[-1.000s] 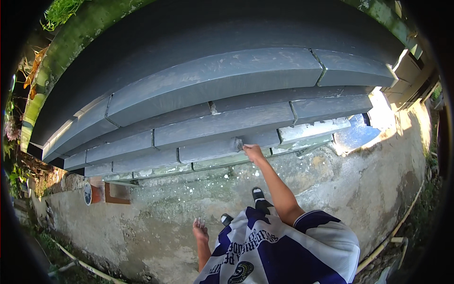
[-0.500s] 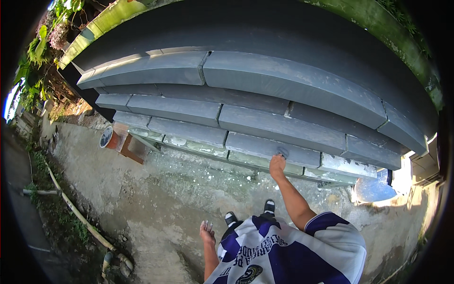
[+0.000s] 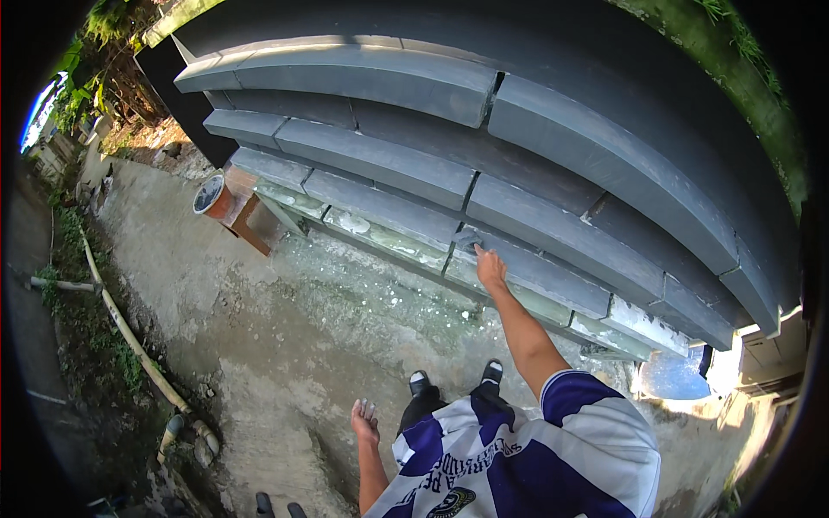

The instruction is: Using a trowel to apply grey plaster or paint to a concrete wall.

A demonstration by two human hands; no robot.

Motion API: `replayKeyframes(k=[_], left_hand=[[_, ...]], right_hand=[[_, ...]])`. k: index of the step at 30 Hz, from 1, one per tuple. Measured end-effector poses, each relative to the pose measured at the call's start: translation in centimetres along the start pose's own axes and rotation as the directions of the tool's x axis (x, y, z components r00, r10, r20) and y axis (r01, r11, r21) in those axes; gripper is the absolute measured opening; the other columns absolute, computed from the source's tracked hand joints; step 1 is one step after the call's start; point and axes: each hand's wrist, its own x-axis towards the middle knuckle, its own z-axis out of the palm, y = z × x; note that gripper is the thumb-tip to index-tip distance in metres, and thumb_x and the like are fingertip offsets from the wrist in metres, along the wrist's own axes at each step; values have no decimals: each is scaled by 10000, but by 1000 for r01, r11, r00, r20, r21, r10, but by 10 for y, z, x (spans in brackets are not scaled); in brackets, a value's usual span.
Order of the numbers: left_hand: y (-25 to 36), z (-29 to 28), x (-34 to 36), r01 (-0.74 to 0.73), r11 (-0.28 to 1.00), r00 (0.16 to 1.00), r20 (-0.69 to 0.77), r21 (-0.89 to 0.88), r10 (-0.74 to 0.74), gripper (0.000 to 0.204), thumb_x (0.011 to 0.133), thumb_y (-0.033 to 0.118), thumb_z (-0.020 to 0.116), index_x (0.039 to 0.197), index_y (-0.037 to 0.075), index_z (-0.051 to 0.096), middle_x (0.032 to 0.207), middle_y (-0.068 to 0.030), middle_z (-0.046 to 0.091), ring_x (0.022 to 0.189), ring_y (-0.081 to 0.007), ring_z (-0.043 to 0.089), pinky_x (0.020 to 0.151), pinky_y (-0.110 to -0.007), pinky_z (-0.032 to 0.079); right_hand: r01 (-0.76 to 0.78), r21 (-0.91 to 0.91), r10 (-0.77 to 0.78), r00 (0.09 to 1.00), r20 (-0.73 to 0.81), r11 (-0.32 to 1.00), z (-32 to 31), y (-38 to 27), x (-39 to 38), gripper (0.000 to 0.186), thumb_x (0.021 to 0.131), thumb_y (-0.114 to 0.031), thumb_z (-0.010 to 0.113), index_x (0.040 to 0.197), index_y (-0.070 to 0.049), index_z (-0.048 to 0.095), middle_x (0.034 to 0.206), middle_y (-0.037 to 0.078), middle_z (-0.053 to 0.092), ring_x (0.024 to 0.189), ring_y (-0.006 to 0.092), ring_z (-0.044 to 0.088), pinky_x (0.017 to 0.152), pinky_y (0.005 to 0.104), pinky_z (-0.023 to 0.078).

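Observation:
My right hand (image 3: pixel 490 266) reaches forward to the lowest grey-painted tier (image 3: pixel 553 274) of a stepped, block-like wall. Its fingers press a small, flat, dark grey pad (image 3: pixel 467 236) against the tier, beside a vertical joint between two blocks. Whether the pad is a sponge, a cloth or sandpaper is too small to tell. My left hand (image 3: pixel 365 421) hangs low at my left side, holding nothing, its fingers apart and whitish at the tips. Below the grey tier runs a pale green, white-spotted course (image 3: pixel 384 236).
An orange-brown bucket (image 3: pixel 214 198) stands on a brown wooden stand (image 3: pixel 250 226) at the far left. White specks dot the concrete floor (image 3: pixel 285 345). Pipes (image 3: pixel 138 337) run along the left. At the right lies a blue, sunlit object (image 3: pixel 673 376). A pair of sandals (image 3: pixel 278 506) sits at the lower edge.
My right hand has slid left along the lowest tier with the pad, to the vertical joint. The view has turned, so the wall now slants down to the right. My left hand stays low.

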Motion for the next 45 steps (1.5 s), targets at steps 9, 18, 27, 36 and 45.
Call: replayKeyframes(k=[9,18,27,36,45], left_hand=[[11,-22,33,71,991,995,65,116,-79,459,854,294,429,1277,128,363,1307,-54,409,1015,-204,517,469,-180,295],[49,21,105,-48,945,985,172,325,-9,547,848,415,405,1324,163,312,1377,13,321,1160,-184,403,759,-253,277],[35,214,56,-317,805,852,524,502,9,321,864,309,428,1143,160,480,1168,-7,496,991,-168,478,771,-315,330],[-68,301,-42,-446,735,651,749,511,-125,267,861,207,469,1106,106,505,1060,-10,553,867,-129,547,663,-240,378],[-93,278,-63,-463,654,623,745,598,-239,261,849,168,481,1096,87,503,1044,-15,561,843,-117,562,639,-228,389]], right_hand=[[-589,152,607,754,-250,794,-43,208,-121,354,806,-217,518,1160,-233,531,901,158,619,864,333,593,730,454,474],[-525,206,500,513,-698,826,-86,231,-271,382,793,-140,561,1165,-69,511,912,191,578,798,356,570,665,413,456],[-234,403,463,530,-710,885,-102,172,-305,325,750,-57,613,1067,-3,563,730,153,551,684,286,565,609,344,433],[-250,968,736,660,152,25,-38,198,-304,321,877,-318,495,798,-19,578,557,-8,449,473,83,409,450,234,331],[-294,940,633,697,336,-175,-40,256,-220,358,909,-369,417,796,-42,508,551,-25,399,419,62,337,373,217,259]])
